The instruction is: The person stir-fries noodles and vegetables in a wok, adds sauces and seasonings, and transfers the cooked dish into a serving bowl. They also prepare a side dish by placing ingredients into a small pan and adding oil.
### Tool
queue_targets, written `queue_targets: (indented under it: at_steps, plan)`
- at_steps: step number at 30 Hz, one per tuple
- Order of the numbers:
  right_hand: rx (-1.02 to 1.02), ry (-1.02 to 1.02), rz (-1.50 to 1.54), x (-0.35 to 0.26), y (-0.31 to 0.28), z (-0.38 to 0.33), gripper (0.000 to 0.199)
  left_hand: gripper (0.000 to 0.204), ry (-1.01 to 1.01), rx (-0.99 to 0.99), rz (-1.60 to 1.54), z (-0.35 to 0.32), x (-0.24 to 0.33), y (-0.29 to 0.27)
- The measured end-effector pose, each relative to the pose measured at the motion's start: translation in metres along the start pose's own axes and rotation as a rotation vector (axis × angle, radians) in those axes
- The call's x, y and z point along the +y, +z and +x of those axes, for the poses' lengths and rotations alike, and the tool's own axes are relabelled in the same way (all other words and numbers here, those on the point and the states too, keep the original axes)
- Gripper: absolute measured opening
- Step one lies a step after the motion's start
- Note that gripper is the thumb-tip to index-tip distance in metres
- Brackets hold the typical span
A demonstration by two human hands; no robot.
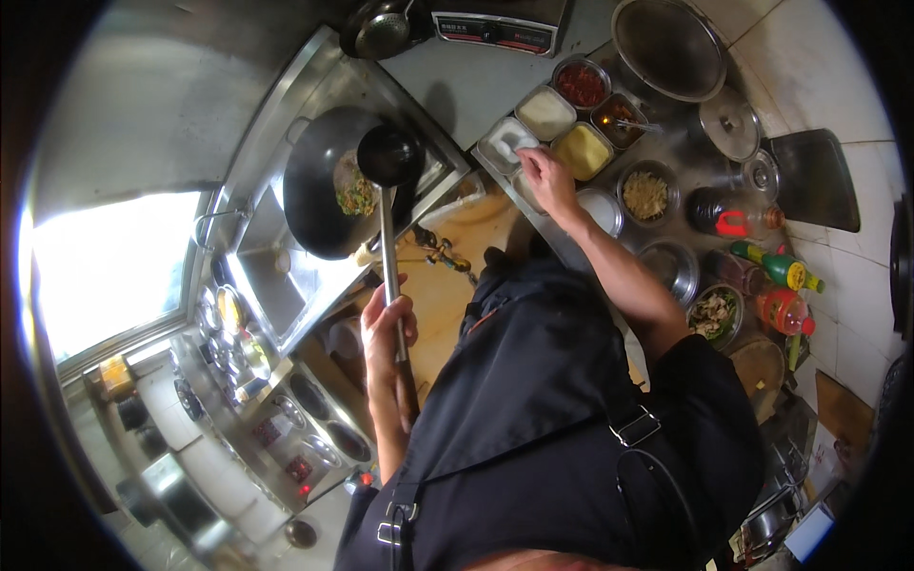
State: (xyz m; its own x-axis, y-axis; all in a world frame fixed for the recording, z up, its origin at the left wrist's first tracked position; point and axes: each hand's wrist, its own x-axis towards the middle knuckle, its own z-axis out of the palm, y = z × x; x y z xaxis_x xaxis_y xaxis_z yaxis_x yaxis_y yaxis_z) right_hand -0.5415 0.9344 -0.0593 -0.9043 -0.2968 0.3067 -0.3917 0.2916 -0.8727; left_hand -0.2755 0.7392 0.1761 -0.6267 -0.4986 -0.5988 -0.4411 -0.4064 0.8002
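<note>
My left hand point(388, 324) is wrapped round the long handle of a black-bowled ladle point(387, 238). The ladle's bowl hangs over the right side of a dark wok point(314, 181), which sits on the steel stove. Chopped food with green bits point(354, 190) lies in the wok, partly hidden behind the ladle. My right hand point(548, 179) reaches forward to the edge of a square steel tub of white seasoning point(502, 143). Its fingers are pinched together; whatever is between the fingertips is too small to make out.
Beside that tub stand tubs of yellow powder point(583, 152), red chilli point(582, 84) and dark sauce with a spoon point(621, 121). Bottles point(728, 214) and bowls of chopped food point(645, 195) line the right counter. A strainer point(383, 36) lies behind the stove.
</note>
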Motion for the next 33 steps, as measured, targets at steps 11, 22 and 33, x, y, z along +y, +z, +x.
queue_targets:
  at_steps: [11,22,33]
  plan:
    - [-0.057,0.497,0.473,0.019,0.007,-0.008,0.017,0.051,-0.063,-0.131,0.012,-0.008,-0.019,0.006]
    - [-0.059,0.001,-0.020,-0.027,-0.060,-0.038,0.008,0.053,-0.209,-0.358,-0.027,-0.006,-0.019,0.016]
    - [0.032,0.585,0.559,-0.002,-0.085,-0.071,0.019,0.053,-0.237,-0.303,0.170,-0.015,-0.015,0.008]
